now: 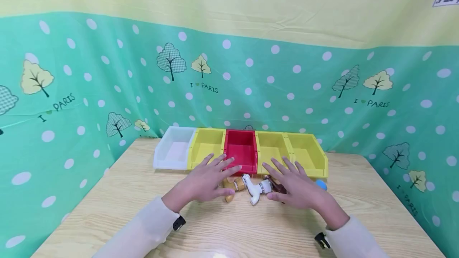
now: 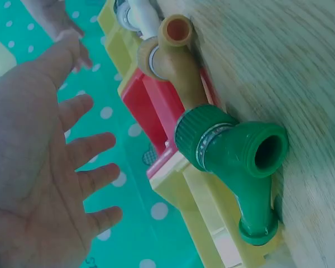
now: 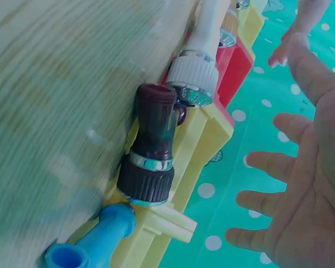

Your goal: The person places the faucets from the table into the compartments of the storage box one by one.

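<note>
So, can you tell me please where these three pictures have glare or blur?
Head view: a small glare spot on the table at the bottom edge, while the large lettering on the curtain is readable; left wrist view: softer, wood grain smeared, small highlights on the green tap; right wrist view: also soft, pale reflections on the wood.

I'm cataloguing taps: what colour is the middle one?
Middle tap: white, clearest in the head view.

The right wrist view's bottom edge cuts off the blue tap [image 3: 104, 235].
</note>
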A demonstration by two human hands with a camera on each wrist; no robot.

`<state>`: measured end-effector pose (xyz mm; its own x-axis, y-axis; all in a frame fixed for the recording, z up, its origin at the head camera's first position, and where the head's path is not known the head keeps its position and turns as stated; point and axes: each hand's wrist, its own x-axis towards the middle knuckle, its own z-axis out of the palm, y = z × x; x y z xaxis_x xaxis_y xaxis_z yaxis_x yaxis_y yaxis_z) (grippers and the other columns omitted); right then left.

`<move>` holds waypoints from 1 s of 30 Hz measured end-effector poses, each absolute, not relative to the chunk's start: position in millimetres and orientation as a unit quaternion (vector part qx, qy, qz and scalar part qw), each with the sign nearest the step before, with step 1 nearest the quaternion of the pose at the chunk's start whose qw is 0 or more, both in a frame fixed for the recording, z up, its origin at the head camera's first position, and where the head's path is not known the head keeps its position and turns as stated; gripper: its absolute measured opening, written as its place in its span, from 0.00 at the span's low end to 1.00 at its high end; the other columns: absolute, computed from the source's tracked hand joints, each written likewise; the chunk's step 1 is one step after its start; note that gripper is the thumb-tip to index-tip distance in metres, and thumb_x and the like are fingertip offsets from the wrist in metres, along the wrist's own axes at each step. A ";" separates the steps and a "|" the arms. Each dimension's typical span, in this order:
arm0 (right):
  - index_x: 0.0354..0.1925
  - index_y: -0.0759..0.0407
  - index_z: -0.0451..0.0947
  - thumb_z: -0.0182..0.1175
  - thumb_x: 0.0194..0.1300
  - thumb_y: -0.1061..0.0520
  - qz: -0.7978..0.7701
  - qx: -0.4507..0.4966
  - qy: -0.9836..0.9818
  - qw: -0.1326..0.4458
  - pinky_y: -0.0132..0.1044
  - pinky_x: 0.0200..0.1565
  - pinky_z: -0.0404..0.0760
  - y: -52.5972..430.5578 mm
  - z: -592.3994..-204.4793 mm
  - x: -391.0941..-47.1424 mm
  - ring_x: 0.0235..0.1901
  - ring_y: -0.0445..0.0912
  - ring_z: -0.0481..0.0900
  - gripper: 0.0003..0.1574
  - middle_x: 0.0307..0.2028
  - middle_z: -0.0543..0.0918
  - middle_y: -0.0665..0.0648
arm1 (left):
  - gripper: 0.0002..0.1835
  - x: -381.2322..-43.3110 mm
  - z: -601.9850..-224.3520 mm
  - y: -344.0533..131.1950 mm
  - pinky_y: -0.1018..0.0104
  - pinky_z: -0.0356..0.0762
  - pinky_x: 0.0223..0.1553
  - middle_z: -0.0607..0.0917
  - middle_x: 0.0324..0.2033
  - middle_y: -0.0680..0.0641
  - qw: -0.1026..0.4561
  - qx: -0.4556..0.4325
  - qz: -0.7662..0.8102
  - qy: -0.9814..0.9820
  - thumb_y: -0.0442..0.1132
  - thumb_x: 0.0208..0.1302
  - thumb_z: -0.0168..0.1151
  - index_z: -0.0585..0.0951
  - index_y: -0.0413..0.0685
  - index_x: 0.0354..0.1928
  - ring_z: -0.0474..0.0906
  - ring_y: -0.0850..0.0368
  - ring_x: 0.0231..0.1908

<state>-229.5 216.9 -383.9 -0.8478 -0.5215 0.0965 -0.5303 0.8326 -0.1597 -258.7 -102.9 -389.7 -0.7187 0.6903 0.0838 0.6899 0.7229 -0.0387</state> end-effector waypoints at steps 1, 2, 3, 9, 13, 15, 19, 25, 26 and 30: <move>0.81 0.39 0.51 0.61 0.65 0.26 0.092 0.274 -0.957 0.024 0.74 0.71 0.46 218.2 -383.9 -229.8 0.77 0.69 0.48 0.56 0.78 0.58 0.61 | 0.43 -259.8 -389.4 -103.9 0.37 0.43 0.76 0.60 0.78 0.49 0.051 -0.370 0.002 -0.928 0.71 0.68 0.55 0.58 0.69 0.80 0.50 0.43 0.78; 0.81 0.39 0.52 0.63 0.66 0.30 0.091 0.272 -0.958 0.024 0.74 0.70 0.48 219.4 -383.6 -230.0 0.76 0.69 0.51 0.54 0.77 0.60 0.62 | 0.42 -261.5 -388.7 -105.2 0.37 0.45 0.76 0.62 0.78 0.48 0.056 -0.369 0.000 -0.928 0.70 0.69 0.55 0.59 0.68 0.80 0.52 0.43 0.78; 0.81 0.41 0.53 0.64 0.67 0.32 0.090 0.271 -0.958 0.025 0.74 0.70 0.51 220.8 -383.4 -230.4 0.75 0.69 0.53 0.53 0.76 0.62 0.63 | 0.41 -263.2 -388.0 -106.6 0.37 0.48 0.76 0.64 0.77 0.48 0.061 -0.366 -0.006 -0.929 0.70 0.69 0.55 0.61 0.67 0.79 0.54 0.43 0.77; 0.78 0.47 0.61 0.66 0.69 0.38 0.078 0.268 -0.959 0.041 0.72 0.64 0.63 232.1 -381.6 -231.7 0.68 0.67 0.66 0.47 0.70 0.71 0.65 | 0.36 -275.9 -387.0 -119.3 0.40 0.61 0.71 0.72 0.71 0.46 0.083 -0.342 -0.050 -0.935 0.67 0.72 0.55 0.67 0.62 0.77 0.65 0.44 0.71; 0.75 0.50 0.67 0.67 0.68 0.40 0.064 0.263 -0.962 0.047 0.71 0.63 0.67 242.3 -382.5 -231.9 0.66 0.66 0.69 0.43 0.67 0.74 0.65 | 0.34 -283.0 -387.9 -130.0 0.42 0.68 0.66 0.75 0.68 0.47 0.097 -0.311 -0.072 -0.943 0.64 0.71 0.58 0.70 0.60 0.75 0.69 0.45 0.67; 0.74 0.51 0.69 0.67 0.68 0.40 0.063 0.262 -0.962 0.051 0.71 0.61 0.68 248.1 -383.3 -231.6 0.65 0.65 0.70 0.42 0.66 0.75 0.64 | 0.33 -286.4 -388.4 -134.7 0.44 0.71 0.63 0.76 0.67 0.47 0.111 -0.295 -0.074 -0.946 0.63 0.72 0.58 0.71 0.59 0.74 0.71 0.45 0.65; 0.70 0.55 0.74 0.68 0.67 0.43 0.059 0.268 -0.960 0.060 0.72 0.57 0.72 261.3 -385.6 -229.6 0.62 0.65 0.73 0.38 0.63 0.78 0.64 | 0.32 -292.8 -388.4 -141.2 0.45 0.74 0.59 0.78 0.65 0.46 0.135 -0.274 -0.083 -0.949 0.61 0.73 0.58 0.72 0.58 0.73 0.73 0.45 0.63; 0.65 0.55 0.78 0.69 0.68 0.46 0.036 0.280 -0.957 0.067 0.70 0.51 0.76 278.4 -387.9 -228.0 0.58 0.64 0.77 0.31 0.57 0.82 0.61 | 0.29 -302.7 -385.5 -151.4 0.45 0.75 0.56 0.80 0.62 0.45 0.170 -0.237 -0.113 -0.950 0.58 0.74 0.58 0.75 0.53 0.70 0.74 0.43 0.60; 0.64 0.55 0.79 0.69 0.68 0.47 0.034 0.281 -0.957 0.067 0.70 0.51 0.77 280.6 -388.4 -228.1 0.57 0.64 0.78 0.30 0.57 0.82 0.61 | 0.28 -304.5 -385.2 -154.4 0.44 0.75 0.56 0.80 0.62 0.45 0.174 -0.228 -0.119 -0.951 0.57 0.74 0.59 0.75 0.52 0.69 0.74 0.43 0.60; 0.64 0.55 0.79 0.69 0.68 0.47 0.032 0.282 -0.957 0.057 0.67 0.49 0.79 288.0 -390.4 -228.5 0.55 0.63 0.79 0.30 0.55 0.83 0.59 | 0.28 -310.0 -384.5 -170.5 0.40 0.74 0.58 0.79 0.63 0.42 0.180 -0.195 -0.142 -0.954 0.56 0.75 0.56 0.74 0.50 0.70 0.73 0.40 0.61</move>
<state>-228.5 288.0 -390.4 -0.8343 -0.5365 0.1268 -0.5438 0.8387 -0.0291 -310.0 -170.5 -384.5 -0.8593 0.3213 0.3979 0.4234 0.8833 0.2011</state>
